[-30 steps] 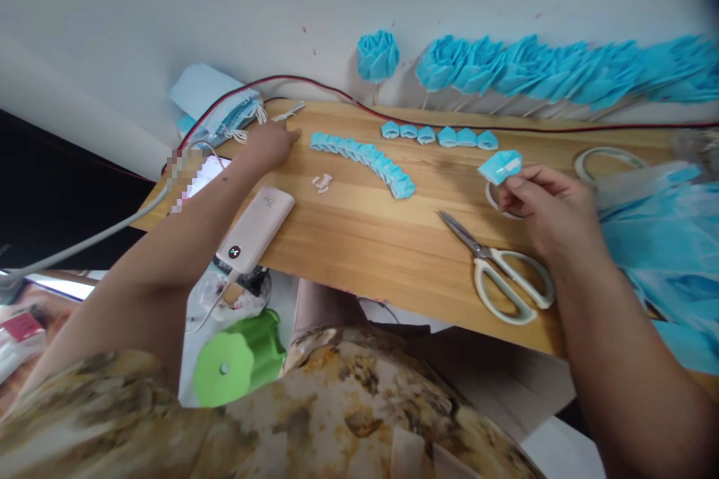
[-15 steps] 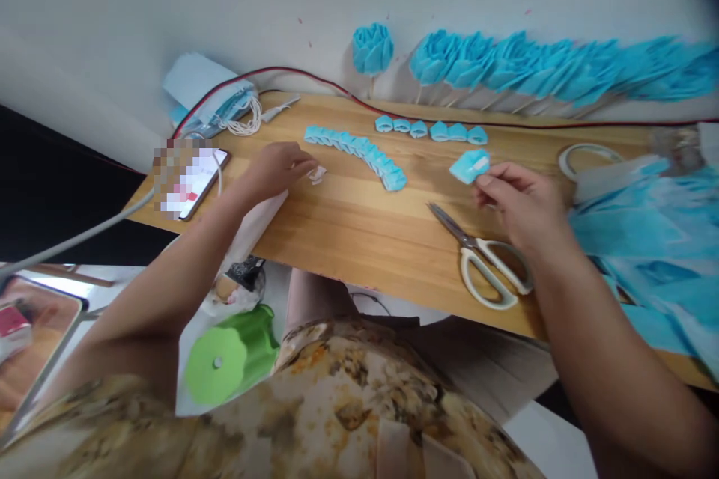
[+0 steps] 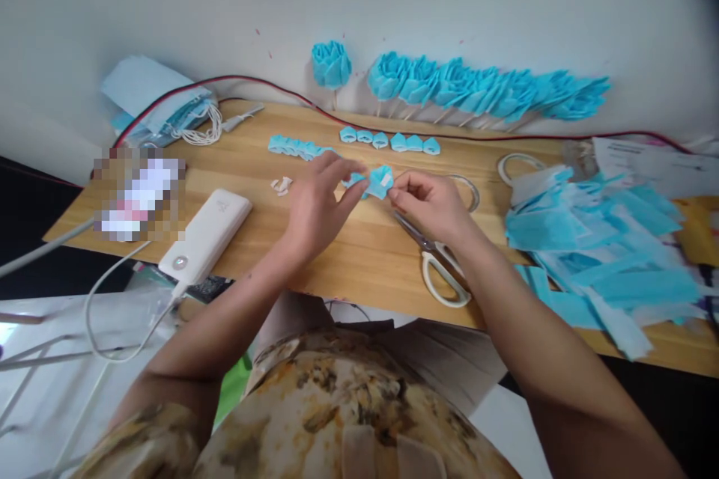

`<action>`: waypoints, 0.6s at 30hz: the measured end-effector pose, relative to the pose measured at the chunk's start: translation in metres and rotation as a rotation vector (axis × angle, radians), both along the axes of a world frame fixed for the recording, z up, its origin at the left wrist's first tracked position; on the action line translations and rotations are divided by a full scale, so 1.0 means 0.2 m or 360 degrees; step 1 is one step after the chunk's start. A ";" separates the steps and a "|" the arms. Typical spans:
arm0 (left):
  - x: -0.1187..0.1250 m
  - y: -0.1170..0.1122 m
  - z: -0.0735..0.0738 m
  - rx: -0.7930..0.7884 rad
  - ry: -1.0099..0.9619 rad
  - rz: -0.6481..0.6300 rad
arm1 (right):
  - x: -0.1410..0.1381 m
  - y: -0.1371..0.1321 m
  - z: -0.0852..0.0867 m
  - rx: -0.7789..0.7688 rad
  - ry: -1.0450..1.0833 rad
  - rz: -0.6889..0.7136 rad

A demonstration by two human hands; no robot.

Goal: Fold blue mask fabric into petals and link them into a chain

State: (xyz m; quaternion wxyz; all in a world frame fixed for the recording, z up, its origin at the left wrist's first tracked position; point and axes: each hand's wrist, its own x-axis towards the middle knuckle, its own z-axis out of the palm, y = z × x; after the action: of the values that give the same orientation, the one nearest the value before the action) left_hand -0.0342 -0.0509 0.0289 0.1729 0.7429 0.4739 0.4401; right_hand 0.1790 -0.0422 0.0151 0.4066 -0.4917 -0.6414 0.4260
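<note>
My right hand point(image 3: 432, 206) pinches the right edge of a folded blue fabric petal point(image 3: 380, 181), which has a small white strip on its face. On the petal's left side is my left hand point(image 3: 323, 198), thumb and forefinger apart; their tips are close to it, and contact is unclear. Behind the left hand a row of overlapping folded petals point(image 3: 297, 146) lies on the table, partly hidden. Farther back sit two short groups of folded petals point(image 3: 416, 143). Scissors point(image 3: 443, 277) with white handles lie under my right forearm. Small white scraps point(image 3: 281, 185) are beside my left hand.
Blue fabric flowers point(image 3: 454, 82) on sticks lean along the wall. Cut blue fabric pieces point(image 3: 612, 239) are heaped at right, near a tape roll point(image 3: 517, 165). A white power bank point(image 3: 207, 236), a phone point(image 3: 140, 198) and a bag of masks point(image 3: 157, 97) are at left.
My left hand has moved right from the white scraps to the petal. My right hand has brought the petal inward to meet it. The view has shifted, showing the power bank.
</note>
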 end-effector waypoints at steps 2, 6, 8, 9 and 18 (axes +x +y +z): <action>0.04 0.04 -0.05 -0.0233 -0.0211 -0.0056 | 0.00 -0.01 -0.02 -0.0002 -0.0007 0.0004; 0.07 0.09 -0.08 -0.0915 -0.0593 -0.0350 | 0.03 -0.02 -0.03 -0.0007 0.0010 -0.0020; 0.08 0.09 -0.08 -0.1052 -0.0712 -0.0378 | 0.06 -0.02 -0.03 -0.0051 0.0027 0.0009; 0.08 0.09 -0.07 -0.1073 -0.0735 -0.0385 | 0.07 -0.02 -0.02 -0.0086 0.0061 0.0026; 0.05 0.14 -0.02 -0.0876 -0.0117 -0.0535 | 0.13 0.00 -0.01 -0.0234 0.0179 0.0132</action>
State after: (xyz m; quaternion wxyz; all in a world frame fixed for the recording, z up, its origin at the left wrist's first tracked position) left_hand -0.0247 -0.0237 0.0258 0.4545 0.7197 0.4393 0.2872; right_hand 0.2043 -0.0429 0.0139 0.3868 -0.4686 -0.6044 0.5154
